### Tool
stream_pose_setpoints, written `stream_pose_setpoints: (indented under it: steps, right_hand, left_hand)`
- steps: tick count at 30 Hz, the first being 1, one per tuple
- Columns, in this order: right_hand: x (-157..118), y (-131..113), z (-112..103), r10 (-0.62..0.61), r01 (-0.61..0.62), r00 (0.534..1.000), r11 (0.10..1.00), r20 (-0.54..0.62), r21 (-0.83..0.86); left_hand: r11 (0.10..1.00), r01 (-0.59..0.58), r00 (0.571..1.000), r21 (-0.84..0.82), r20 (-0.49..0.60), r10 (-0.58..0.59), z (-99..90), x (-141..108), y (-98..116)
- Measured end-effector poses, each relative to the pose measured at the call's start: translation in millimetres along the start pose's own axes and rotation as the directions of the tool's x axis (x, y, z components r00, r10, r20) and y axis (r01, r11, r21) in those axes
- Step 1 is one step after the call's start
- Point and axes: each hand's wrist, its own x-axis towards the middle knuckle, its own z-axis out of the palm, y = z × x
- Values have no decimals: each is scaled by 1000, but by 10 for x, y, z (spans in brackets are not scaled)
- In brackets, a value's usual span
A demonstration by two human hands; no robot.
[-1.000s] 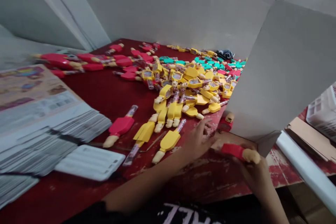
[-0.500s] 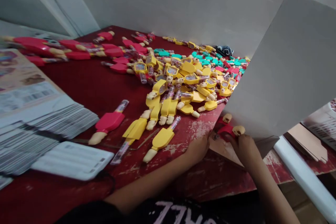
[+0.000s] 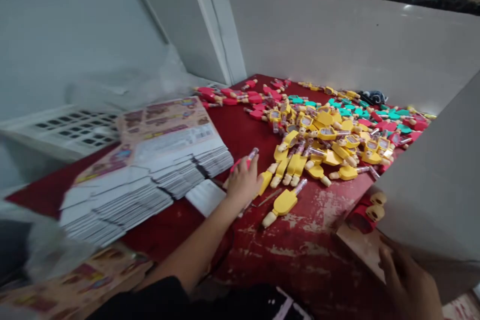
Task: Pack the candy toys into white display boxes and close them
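Observation:
My left hand (image 3: pixel 243 182) lies over a pink paddle-shaped toy (image 3: pixel 240 164) with a clear tube, its fingers apart and covering much of the toy. Beside it are yellow paddle-shaped toys; the nearest single yellow toy (image 3: pixel 285 202) has a beige tip and a clear tube. My right hand (image 3: pixel 410 277) is at the lower right by a cardboard box, thumb and fingers apart, with nothing visible in it. In the box's open end (image 3: pixel 362 245), red toys (image 3: pixel 362 218) with beige animal-shaped heads lie side by side, apart from the hand.
A heap of yellow toys (image 3: pixel 324 132) covers the middle of the red table (image 3: pixel 251 245), with green toys (image 3: pixel 348 110) behind. Stacked printed cards (image 3: pixel 176 147) stand at left, near a white plastic basket (image 3: pixel 75 127). A grey panel (image 3: pixel 431 185) rises at right.
My left hand has moved left from the box edge to the pink toy. My right hand has come away from the beige-headed toys and lower. The view has turned left.

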Motion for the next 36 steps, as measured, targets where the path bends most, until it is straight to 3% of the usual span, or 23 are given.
stream_pose_setpoints:
  steps: [3, 6, 9, 12, 13, 14, 15, 16, 17, 18, 20, 21, 22, 23, 24, 26, 27, 28, 29, 31, 33, 36]
  right_hand:
    - [-154, -205, 118, -44, 45, 999, 984, -9, 172]
    - [-213, -368, 163, -103, 114, 993, 970, -61, 216]
    - [-221, -361, 140, -142, 168, 981, 961, -129, 220]
    - [-200, -372, 136, -189, 224, 967, 949, -169, 222]
    - [-184, -414, 154, -201, 238, 964, 943, -174, 234]
    - [-165, -474, 184, -209, 251, 961, 934, -178, 256]
    - [-143, -548, 225, -216, 259, 961, 922, -172, 289]
    - [-122, -625, 273, -222, 258, 964, 907, -145, 332]
    - [-103, -696, 324, -225, 248, 969, 893, -103, 375]
    - [-92, -749, 370, -231, 231, 972, 883, -49, 409]
    - [-99, -778, 416, -223, 169, 972, 884, 77, 435]
    - [-121, -747, 407, -191, 127, 975, 895, 111, 427]
    - [-154, -688, 375, -144, 85, 983, 905, 111, 417]
    - [-194, -605, 327, -85, 44, 993, 912, 84, 408]
    - [-236, -507, 267, -31, 12, 999, 916, 39, 402]
    - [-307, -298, 152, 53, -21, 996, 929, -78, 368]
    - [-327, -206, 112, 66, -23, 991, 941, -118, 338]
    - [-336, -128, 89, 59, -15, 989, 952, -135, 305]
    - [-334, -69, 84, 40, -3, 991, 962, -130, 274]
    - [-307, -5, 107, -20, 31, 999, 973, -51, 229]
    - [-258, 6, 125, -69, 56, 995, 980, 66, 189]
    - [-129, -22, 63, -29, -1, 981, 988, 192, 154]
  left_hand:
    - [984, 159, 987, 80, 26, -161, 0, 201, -475]
    - [983, 165, 986, 79, -29, -163, 24, 277, -642]
    - [998, 62, 979, 31, -195, -55, -125, 199, -502]
    - [994, -111, 920, 0, -377, 102, -417, -68, -100]
    - [976, -219, 883, 2, -424, 199, -513, -184, 80]
    - [881, -471, 749, 45, -508, 426, -594, -304, 278]
    - [727, -681, 579, 86, -545, 607, -652, -422, 484]
    - [586, -808, 471, 67, -524, 710, -683, -536, 692]
    - [459, -888, 392, 11, -504, 770, -683, -642, 893]
    - [356, -932, 343, -69, -488, 803, -653, -740, 1077]
    - [189, -949, 291, -251, -473, 832, -512, -895, 1374]
    - [127, -936, 282, -329, -481, 830, -411, -943, 1481]
    - [93, -904, 307, -416, -483, 820, -296, -966, 1561]
    - [102, -855, 374, -509, -468, 801, -171, -963, 1618]
    - [144, -785, 469, -602, -427, 773, -40, -938, 1657]
    - [300, -606, 666, -736, -264, 697, 234, -848, 1701]
    - [400, -510, 733, -761, -141, 666, 373, -801, 1710]
    - [485, -437, 765, -758, -30, 643, 512, -762, 1714]
    - [547, -389, 766, -741, 70, 639, 647, -737, 1713]
    - [610, -323, 727, -723, 223, 650, 888, -728, 1696]
    - [614, -295, 690, -732, 282, 667, 1068, -760, 1664]
    - [620, -256, 666, -742, 329, 669, 1189, -808, 1619]
